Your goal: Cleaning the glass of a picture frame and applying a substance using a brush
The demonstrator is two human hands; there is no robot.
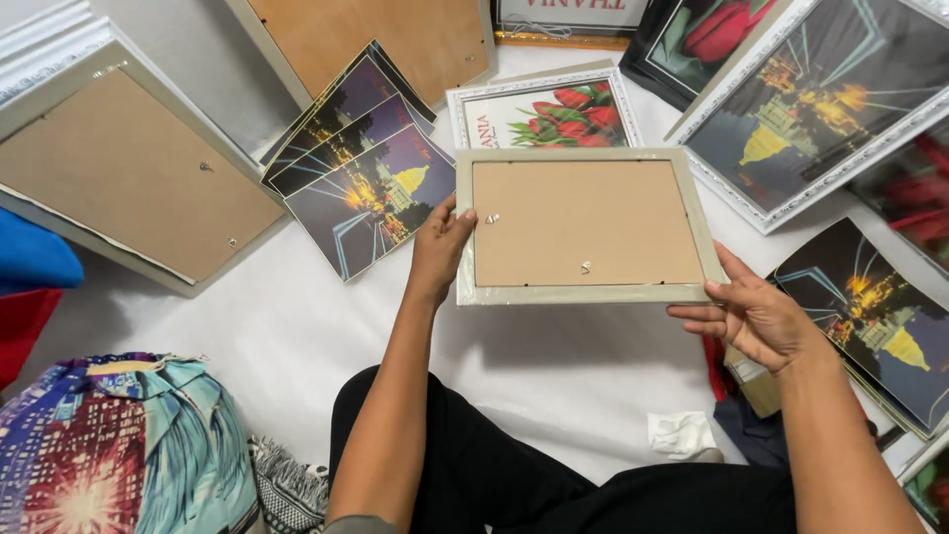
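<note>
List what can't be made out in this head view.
- Front of the held frame: faces away; only the brown backing shows.
- Left hand fingers: behind the frame's edge.
- Lower prints in the fanned stack: covered by the top print.
- Tulip picture: the frame hides its lower part.

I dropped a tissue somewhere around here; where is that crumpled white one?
In the head view, the crumpled white tissue lies on the white sheet low and right of centre, just under the right hand, beside the person's dark trouser leg.
</note>
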